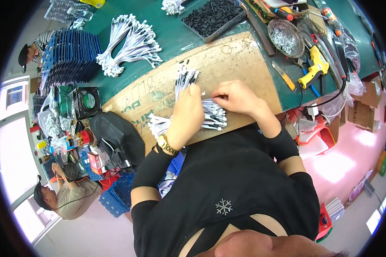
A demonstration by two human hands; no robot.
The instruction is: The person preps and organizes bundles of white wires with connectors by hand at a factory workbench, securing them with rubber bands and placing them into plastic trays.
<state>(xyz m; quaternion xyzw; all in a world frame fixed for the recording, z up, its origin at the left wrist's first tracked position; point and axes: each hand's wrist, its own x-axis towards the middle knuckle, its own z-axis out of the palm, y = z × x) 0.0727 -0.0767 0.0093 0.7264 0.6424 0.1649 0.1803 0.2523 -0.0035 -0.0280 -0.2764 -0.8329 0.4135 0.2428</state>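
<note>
A bundle of thin white wires (184, 81) sticks up from my left hand (188, 109), with several black pieces on its far ends. That hand is closed in a fist around the wires. My right hand (236, 96) is close beside it on the right, thumb and forefinger pinched together at the wires; what they hold is too small to make out. Below the hands, more wires with small white connectors (214, 116) fan out to the right, and another cluster of wire ends (158, 125) spreads to the left. All lie over a cardboard sheet (231, 55).
A tray of short black tubes (212, 19) stands at the back. White cable bundles (131, 45) lie back left. To the right are a knife (284, 76), a yellow glue gun (315, 66) and a metal bowl (286, 37). A black mesh cap (118, 135) sits left. Two other people are at the left.
</note>
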